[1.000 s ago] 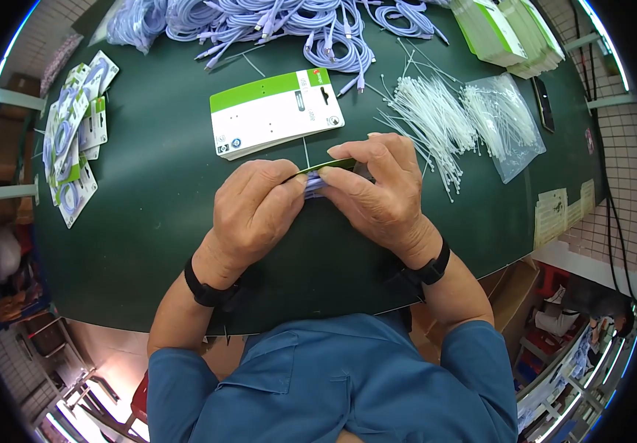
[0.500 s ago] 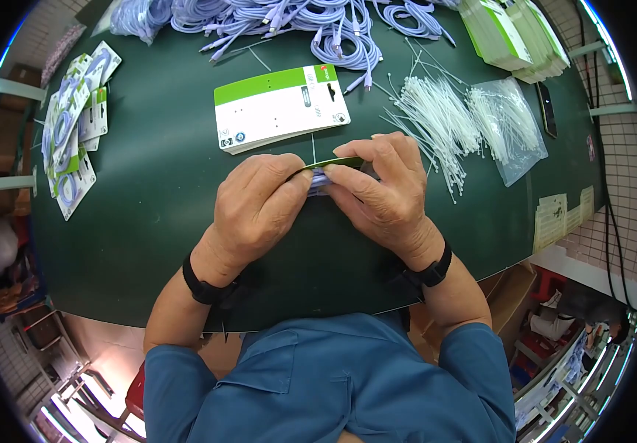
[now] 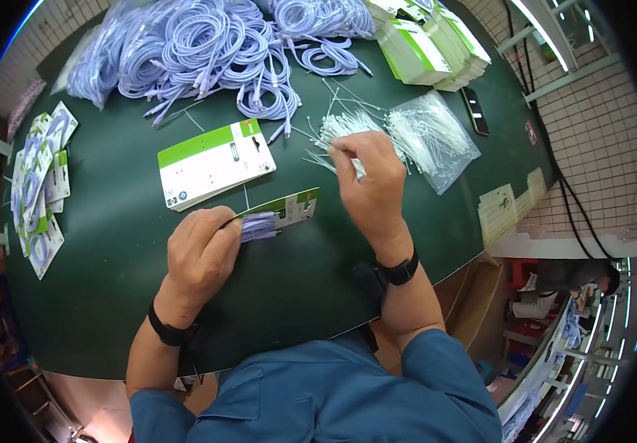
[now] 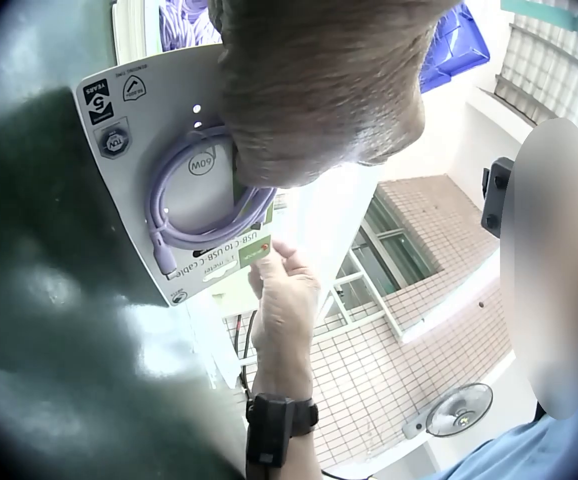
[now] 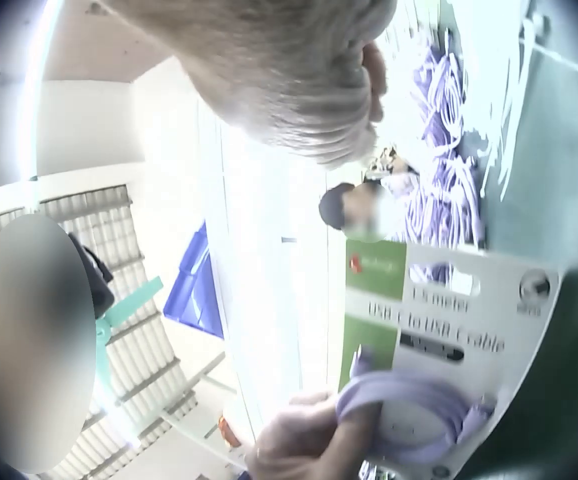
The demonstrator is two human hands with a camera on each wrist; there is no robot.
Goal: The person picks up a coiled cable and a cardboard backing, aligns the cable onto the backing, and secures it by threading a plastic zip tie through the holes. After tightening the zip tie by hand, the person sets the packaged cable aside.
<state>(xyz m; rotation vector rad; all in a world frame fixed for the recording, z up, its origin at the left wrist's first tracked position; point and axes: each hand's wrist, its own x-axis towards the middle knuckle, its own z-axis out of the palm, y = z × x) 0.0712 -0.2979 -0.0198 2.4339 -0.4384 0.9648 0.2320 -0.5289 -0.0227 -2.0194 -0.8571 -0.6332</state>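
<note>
In the head view my left hand (image 3: pixel 204 247) pinches a printed cable card (image 3: pixel 300 207) at its left end and holds it above the table. A coiled lilac USB-C cable (image 4: pixel 159 205) lies against the card's printed face, with its plug hanging near the card's edge in the left wrist view. Apart from the card, my right hand (image 3: pixel 374 184) is raised by the pile of white cable ties (image 3: pixel 352 125). Its thumb and index fingertips come close together at the pile; I cannot tell if a tie is between them.
A stack of blank-faced cards (image 3: pixel 215 166) lies ahead of the hands. Lilac cable coils (image 3: pixel 208 37) heap along the back. Finished cable cards (image 3: pixel 38 184) pile at left. More card stacks (image 3: pixel 422 55), a bag of ties (image 3: pixel 440 144) and a phone (image 3: pixel 475 111) stand at right.
Earlier both hands held the card together. My right hand has let go and moved up to the cable ties, while the left keeps the card. The head view has turned to the right.
</note>
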